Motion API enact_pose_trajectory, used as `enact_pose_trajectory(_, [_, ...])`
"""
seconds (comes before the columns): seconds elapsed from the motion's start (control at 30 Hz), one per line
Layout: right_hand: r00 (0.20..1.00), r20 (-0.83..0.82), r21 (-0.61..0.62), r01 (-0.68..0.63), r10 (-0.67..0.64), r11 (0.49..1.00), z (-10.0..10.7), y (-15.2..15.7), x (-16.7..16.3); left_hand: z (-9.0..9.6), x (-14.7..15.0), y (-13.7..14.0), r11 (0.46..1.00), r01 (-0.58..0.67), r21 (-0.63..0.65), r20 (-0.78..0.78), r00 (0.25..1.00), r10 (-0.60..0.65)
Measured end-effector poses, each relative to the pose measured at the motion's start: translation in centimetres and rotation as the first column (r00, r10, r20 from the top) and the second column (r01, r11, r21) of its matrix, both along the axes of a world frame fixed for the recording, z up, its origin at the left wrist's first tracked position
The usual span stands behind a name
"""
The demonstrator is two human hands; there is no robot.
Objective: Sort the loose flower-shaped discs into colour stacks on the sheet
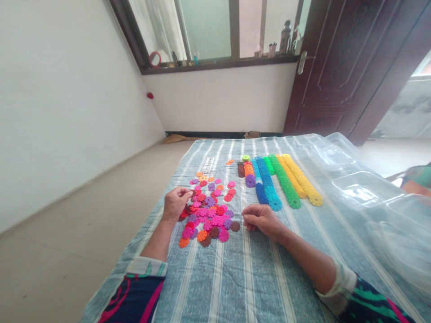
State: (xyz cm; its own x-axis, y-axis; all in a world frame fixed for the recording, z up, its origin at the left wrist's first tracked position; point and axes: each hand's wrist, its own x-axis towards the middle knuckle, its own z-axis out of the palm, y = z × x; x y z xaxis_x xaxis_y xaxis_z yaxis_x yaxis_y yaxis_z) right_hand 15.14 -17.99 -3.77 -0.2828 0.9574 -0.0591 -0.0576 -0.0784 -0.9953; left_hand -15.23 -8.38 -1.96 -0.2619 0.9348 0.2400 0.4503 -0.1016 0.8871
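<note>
A loose pile of flat notched plastic discs in pink, red, purple, orange and brown lies on the striped cloth. At the pile's left edge is my left hand, thumb and forefinger pinched together; what is between the fingertips is too small to make out. My right hand hovers or rests right of the pile, fingers curled together, close to a brown disc; its palm side is hidden. Beyond it lie rows of stacked discs: yellow, green, blue, and a shorter orange and purple one.
Clear plastic boxes stand along the right side of the cloth. Short brown discs and a few orange ones lie at the far side. Behind are a windowsill with small items and a dark red door.
</note>
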Motion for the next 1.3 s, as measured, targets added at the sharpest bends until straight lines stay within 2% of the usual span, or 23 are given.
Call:
enact_pose_trajectory(0.2, [1.0, -0.001, 0.002, -0.001, 0.001, 1.0, -0.05, 0.04, -0.03, -0.38, -0.18, 0.13, 0.999, 0.038, 0.0, 0.0, 0.999, -0.038])
enact_pose_trajectory(0.57, [0.999, 0.037, 0.016, -0.018, 0.017, 1.0, -0.52, 0.19, 0.18, -0.62, -0.34, 0.23, 1.0, 0.003, 0.0, -0.024, 1.0, -0.003])
enact_pose_trajectory(1.3, [0.998, 0.057, 0.034, -0.025, 0.023, 0.999, -0.52, 0.1, 0.21, -0.43, -0.12, -0.05, 0.999, 0.012, 0.032, -0.057, 0.998, -0.01])
